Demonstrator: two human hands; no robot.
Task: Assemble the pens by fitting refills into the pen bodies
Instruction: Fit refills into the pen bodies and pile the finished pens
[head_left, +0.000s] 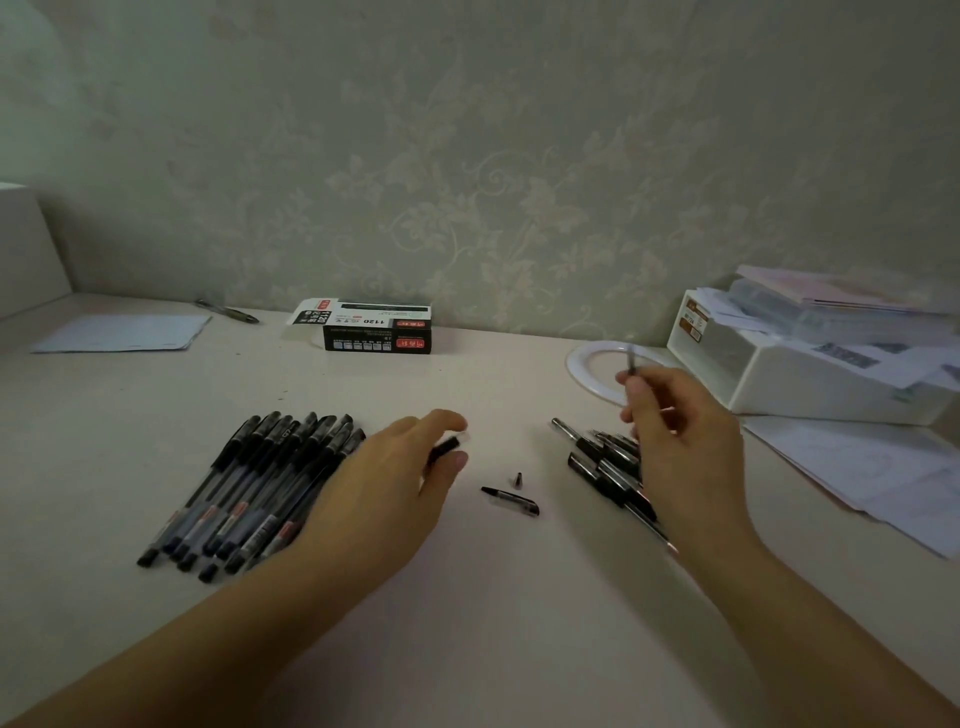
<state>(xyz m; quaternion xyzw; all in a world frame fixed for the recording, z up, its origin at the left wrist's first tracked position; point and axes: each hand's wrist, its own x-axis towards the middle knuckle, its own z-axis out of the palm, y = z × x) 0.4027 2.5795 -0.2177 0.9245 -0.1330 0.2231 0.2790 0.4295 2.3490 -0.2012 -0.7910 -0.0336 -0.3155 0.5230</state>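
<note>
Right hand (680, 447) fingers pinch refill (631, 359), upright, tip up; left hand (384, 483) fingers pinch pen body (445, 448).

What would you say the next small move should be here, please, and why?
Probably bring the two hands together and slide the refill into the pen body. The right hand pinches a thin refill pointing up, the left hand grips a dark pen body, and the two are apart. A small tip piece and a cap lie on the table between them, likely for afterwards.
</note>
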